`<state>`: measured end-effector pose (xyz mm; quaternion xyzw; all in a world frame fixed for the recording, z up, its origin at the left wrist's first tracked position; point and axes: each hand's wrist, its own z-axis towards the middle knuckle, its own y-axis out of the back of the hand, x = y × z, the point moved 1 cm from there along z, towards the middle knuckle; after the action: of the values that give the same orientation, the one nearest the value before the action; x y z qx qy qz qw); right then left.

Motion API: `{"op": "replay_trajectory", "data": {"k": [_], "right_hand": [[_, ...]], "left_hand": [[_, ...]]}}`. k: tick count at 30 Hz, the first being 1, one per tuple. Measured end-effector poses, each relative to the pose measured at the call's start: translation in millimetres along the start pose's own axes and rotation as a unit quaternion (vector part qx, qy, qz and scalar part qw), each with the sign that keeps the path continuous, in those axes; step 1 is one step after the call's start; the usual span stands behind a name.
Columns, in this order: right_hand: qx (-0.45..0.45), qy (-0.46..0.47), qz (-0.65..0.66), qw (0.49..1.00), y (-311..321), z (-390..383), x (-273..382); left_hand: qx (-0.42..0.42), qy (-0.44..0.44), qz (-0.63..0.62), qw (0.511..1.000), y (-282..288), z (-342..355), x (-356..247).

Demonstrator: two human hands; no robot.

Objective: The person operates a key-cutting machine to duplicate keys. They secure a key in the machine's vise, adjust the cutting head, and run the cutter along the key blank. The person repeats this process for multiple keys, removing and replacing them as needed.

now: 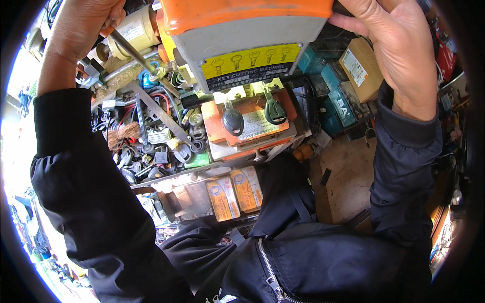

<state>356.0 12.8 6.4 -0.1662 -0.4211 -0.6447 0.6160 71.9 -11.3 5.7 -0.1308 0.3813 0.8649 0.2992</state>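
At far left, the left hand [98,17] curls closed around a silver steel lever [132,49]; at far right, the half-open right hand [396,43] borders the orange-and-grey metal key duplicator [242,38] — grip unclear. Two black-headed metal keys [233,121] sit on its near side — best kept square.

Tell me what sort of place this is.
Probably a locksmith's or repair workshop: an orange-and-grey boxy metal machine, two dark-headed metal keys side by side at its front, and a jumble of loose metal parts.

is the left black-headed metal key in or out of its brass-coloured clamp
In: the black-headed metal key has its blade in the brass-coloured clamp, head outside.
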Motion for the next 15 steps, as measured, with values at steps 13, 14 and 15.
{"op": "replay_trajectory", "data": {"k": [13, 14, 15], "right_hand": [[-0.012, 0.012, 0.006, 1.0, 1.5, 1.2, -12.6], [0.001, 0.014, 0.041, 0.999, 2.3, 3.7, -13.9], [0.009, 0.016, 0.057, 0.998, 2.7, 4.8, -14.6]], "left_hand": [[0.018, -0.003, 0.053, 0.998, 0.5, -3.1, -15.7], [0.005, -0.008, 0.068, 0.998, -1.1, -4.5, -16.0], [-0.003, -0.001, 0.074, 0.997, -1.6, -6.0, -16.1]]}}
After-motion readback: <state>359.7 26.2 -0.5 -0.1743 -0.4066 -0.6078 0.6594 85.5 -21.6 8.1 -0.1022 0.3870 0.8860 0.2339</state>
